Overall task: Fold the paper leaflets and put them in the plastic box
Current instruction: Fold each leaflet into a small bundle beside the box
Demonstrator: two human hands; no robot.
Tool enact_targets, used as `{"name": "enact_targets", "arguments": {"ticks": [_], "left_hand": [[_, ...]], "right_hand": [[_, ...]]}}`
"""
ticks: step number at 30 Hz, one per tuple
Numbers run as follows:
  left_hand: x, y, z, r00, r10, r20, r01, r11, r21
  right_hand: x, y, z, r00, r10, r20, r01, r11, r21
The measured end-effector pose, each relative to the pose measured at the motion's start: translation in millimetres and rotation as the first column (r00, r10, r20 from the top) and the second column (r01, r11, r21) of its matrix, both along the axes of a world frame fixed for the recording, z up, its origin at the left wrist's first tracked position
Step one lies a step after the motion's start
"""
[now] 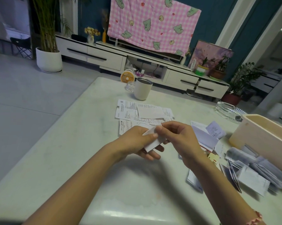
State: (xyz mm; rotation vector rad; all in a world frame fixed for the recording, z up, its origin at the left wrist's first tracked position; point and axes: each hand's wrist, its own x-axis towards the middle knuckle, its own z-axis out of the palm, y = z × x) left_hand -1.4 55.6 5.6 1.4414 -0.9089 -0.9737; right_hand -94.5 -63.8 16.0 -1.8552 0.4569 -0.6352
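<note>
Print on the flat leaflets (128,112) is too small to read. Left hand (134,142) grips a folded leaflet (153,145) above the table (68,143), and right hand (177,137) pinches its top edge. Plastic box (265,137) stands far right.

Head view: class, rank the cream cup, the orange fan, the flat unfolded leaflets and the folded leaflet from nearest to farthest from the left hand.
1. Folded leaflet, held in the left hand.
2. Flat unfolded leaflets, just beyond it on the table.
3. Cream cup, near the table's far edge.
4. Orange fan, past that edge.
</note>
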Motion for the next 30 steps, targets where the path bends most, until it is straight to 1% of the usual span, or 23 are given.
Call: {"name": "enact_targets", "arguments": {"ticks": [4,6,8,10,12,14,16,18,20,22,24,25,26,28,30], "left_hand": [[1,0,-1,0.998,-0.051,-0.031,0.052,0.998,0.043],[2,0,-1,0.996,-0.079,-0.032,0.081,0.994,0.067],[4,2,-2,0.993,-0.115,-0.013,0.116,0.988,0.105],[4,2,-4,0.991,-0.135,0.008,0.132,0.981,0.14],[4,-1,-6,0.994,-0.104,0.03,0.099,0.985,0.144],[4,-4,-8,0.998,-0.036,0.049,0.03,0.992,0.125],[4,-6,-8,0.997,0.004,0.08,-0.014,0.993,0.12],[2,-10,-7,0.996,0.009,0.094,-0.02,0.993,0.119],[-3,-15,-6,0.997,0.036,0.069,-0.043,0.994,0.105],[-6,-22,-5,0.995,0.072,0.067,-0.078,0.993,0.094],[-5,-25,-6,0.991,0.099,0.092,-0.11,0.988,0.111],[-4,-25,-7,0.988,0.111,0.107,-0.125,0.984,0.127],[-2,-25,-9,0.985,0.127,0.119,-0.143,0.98,0.141],[1,-24,-11,0.977,0.165,0.133,-0.185,0.97,0.158],[1,-24,-12,0.97,0.198,0.143,-0.22,0.961,0.167]], "right_hand": [[0,-4,-1,0.997,-0.072,0.035,0.069,0.995,0.07],[-3,-7,1,1.0,-0.013,0.002,0.013,0.998,0.061],[-6,-8,1,0.993,0.091,-0.077,-0.092,0.996,-0.003],[-10,-9,0,0.982,0.13,-0.134,-0.136,0.99,-0.042],[-16,-12,-4,0.984,0.081,-0.157,-0.09,0.995,-0.051],[-22,-17,-6,0.982,0.024,-0.187,-0.032,0.999,-0.04],[-29,-20,-5,0.971,0.033,-0.236,-0.04,0.999,-0.025],[-34,-23,-3,0.964,0.031,-0.264,-0.036,0.999,-0.013],[-38,-30,1,0.976,-0.063,-0.209,0.062,0.998,-0.015],[-45,-44,10,0.972,-0.216,-0.098,0.219,0.976,0.02],[-52,-57,21,0.938,-0.346,-0.021,0.347,0.933,0.093],[-55,-67,22,0.916,-0.401,-0.02,0.401,0.912,0.089],[-58,-75,20,0.899,-0.436,-0.039,0.438,0.897,0.055],[-61,-87,8,0.874,-0.467,-0.132,0.462,0.884,-0.074],[-62,-98,-12,0.815,-0.514,-0.267,0.45,0.852,-0.269]]}}
